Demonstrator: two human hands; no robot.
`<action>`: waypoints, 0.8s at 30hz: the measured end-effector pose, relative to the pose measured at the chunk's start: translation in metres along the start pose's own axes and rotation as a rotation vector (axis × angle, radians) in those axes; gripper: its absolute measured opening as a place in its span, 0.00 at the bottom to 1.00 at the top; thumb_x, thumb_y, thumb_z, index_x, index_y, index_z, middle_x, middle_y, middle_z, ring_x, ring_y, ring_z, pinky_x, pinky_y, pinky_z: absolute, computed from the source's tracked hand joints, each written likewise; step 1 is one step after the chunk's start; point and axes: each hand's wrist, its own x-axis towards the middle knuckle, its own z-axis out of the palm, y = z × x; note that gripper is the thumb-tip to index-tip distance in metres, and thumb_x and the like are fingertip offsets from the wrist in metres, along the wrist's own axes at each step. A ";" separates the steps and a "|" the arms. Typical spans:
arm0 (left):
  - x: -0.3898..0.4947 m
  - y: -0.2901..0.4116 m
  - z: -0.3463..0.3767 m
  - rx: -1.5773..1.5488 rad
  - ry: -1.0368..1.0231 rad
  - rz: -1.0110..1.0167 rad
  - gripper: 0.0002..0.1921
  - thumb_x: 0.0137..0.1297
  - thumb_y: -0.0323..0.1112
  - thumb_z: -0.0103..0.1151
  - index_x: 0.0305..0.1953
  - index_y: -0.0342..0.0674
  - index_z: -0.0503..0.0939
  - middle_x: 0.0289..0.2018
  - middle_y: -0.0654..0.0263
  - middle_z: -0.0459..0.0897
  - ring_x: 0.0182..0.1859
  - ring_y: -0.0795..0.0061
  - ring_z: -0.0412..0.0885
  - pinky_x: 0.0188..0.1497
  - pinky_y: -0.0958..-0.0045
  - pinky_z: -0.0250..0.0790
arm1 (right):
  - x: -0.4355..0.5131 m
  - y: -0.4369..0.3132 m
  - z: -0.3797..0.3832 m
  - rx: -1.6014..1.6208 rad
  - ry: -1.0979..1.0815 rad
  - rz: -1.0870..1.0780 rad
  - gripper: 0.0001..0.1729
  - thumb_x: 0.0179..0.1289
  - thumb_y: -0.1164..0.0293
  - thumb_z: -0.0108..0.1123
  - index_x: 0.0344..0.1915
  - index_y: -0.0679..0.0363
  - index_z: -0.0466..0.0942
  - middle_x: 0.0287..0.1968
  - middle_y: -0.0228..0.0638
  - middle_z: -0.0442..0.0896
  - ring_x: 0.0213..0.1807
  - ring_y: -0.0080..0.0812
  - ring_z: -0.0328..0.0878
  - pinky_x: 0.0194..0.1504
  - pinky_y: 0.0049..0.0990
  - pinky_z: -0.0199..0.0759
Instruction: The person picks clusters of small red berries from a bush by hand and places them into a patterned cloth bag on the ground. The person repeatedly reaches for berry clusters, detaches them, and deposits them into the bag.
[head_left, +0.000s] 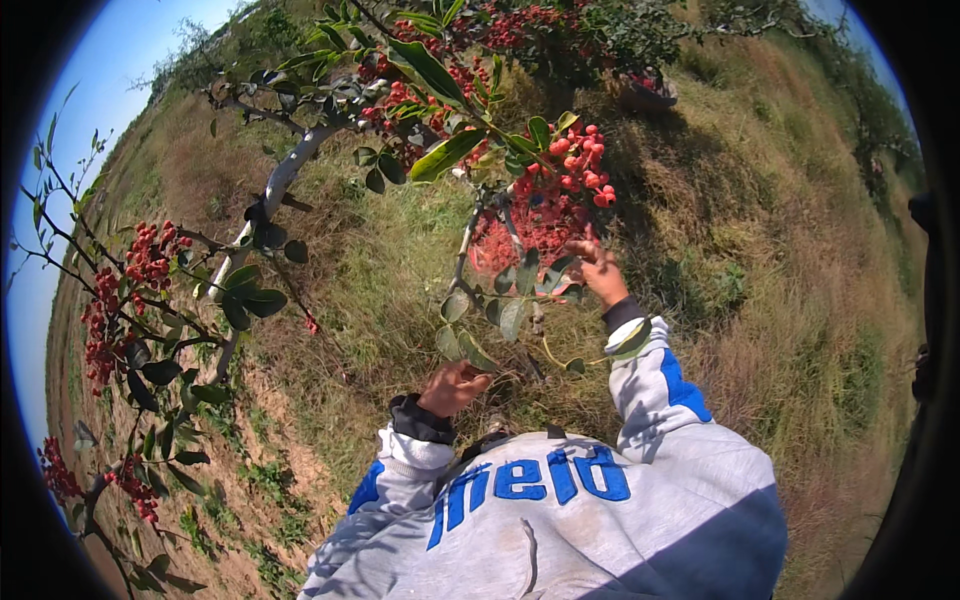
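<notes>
My left hand (454, 388) is low in the middle, its fingers beside the lowest green leaves (474, 351) of a branch; whether it holds anything is unclear. Farther right and higher, my right hand (598, 271) reaches to the leaves under a cluster of red berries (574, 165), fingers bent, with leaves partly in front. Behind that branch lies a heap of picked-looking red berries (499, 244) in a container that is mostly hidden. Whether my right fingers touch the leaves or a berry cannot be told.
A pale, thick branch (281, 176) curves down the left side. More red berry clusters (154, 255) hang from thin twigs at the far left. Another laden shrub (525, 26) stands at the top. Dry grass (780, 300) covers the slope at right; bare soil (277, 442) shows lower left.
</notes>
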 end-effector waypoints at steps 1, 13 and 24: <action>-0.001 -0.003 0.000 -0.003 0.009 0.034 0.15 0.55 0.26 0.55 0.45 0.32 0.69 0.42 0.62 0.74 0.45 0.75 0.74 0.47 0.75 0.66 | -0.011 0.005 0.004 0.070 -0.012 0.055 0.14 0.55 0.75 0.55 0.44 0.61 0.72 0.41 0.28 0.76 0.40 0.21 0.73 0.39 0.22 0.70; 0.027 0.144 -0.011 -0.635 0.625 0.566 0.13 0.58 0.25 0.51 0.45 0.34 0.69 0.41 0.62 0.75 0.42 0.76 0.73 0.44 0.77 0.65 | -0.086 -0.227 0.051 -0.085 -0.056 -0.639 0.19 0.49 0.75 0.63 0.43 0.62 0.72 0.38 0.32 0.75 0.37 0.20 0.73 0.36 0.19 0.69; 0.002 0.321 -0.009 -0.358 0.236 0.762 0.29 0.54 0.24 0.59 0.56 0.30 0.58 0.48 0.61 0.70 0.42 0.81 0.73 0.42 0.81 0.67 | -0.073 -0.273 0.105 0.093 0.006 -0.830 0.14 0.54 0.79 0.57 0.43 0.64 0.71 0.37 0.31 0.74 0.34 0.18 0.73 0.34 0.16 0.70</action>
